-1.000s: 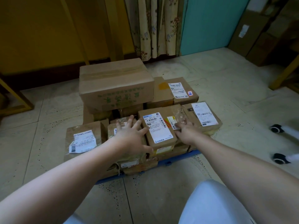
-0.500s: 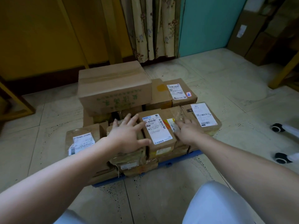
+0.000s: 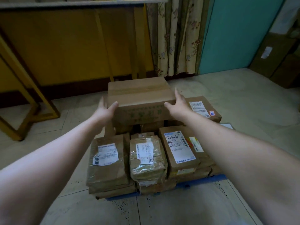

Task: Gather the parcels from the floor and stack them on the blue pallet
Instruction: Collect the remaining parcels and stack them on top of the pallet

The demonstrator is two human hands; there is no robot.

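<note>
Head view: the straight fingers (image 3: 176, 95) of the right hand (image 3: 176, 105) lie flat along the right side of a large plain brown cardboard box (image 3: 139, 96), thumb spread onto its front top edge. The left hand (image 3: 105, 109) mirrors this at the box's nine o'clock side, thumb on the front edge, fingers reaching along the side with their tips hidden. Both hands are spread wide, pressing the box between them.

This box sits highest, at twelve o'clock of the parcel stack. At six o'clock runs a front row: a brown taped parcel (image 3: 107, 161), a clear-wrapped tan parcel (image 3: 147, 161) and a brown carton with a big white label (image 3: 178, 150). A flat labelled carton (image 3: 203, 109) lies at three o'clock of the large box. All rest on the blue pallet (image 3: 217, 178), on the pale tiled floor (image 3: 243, 98)
</note>
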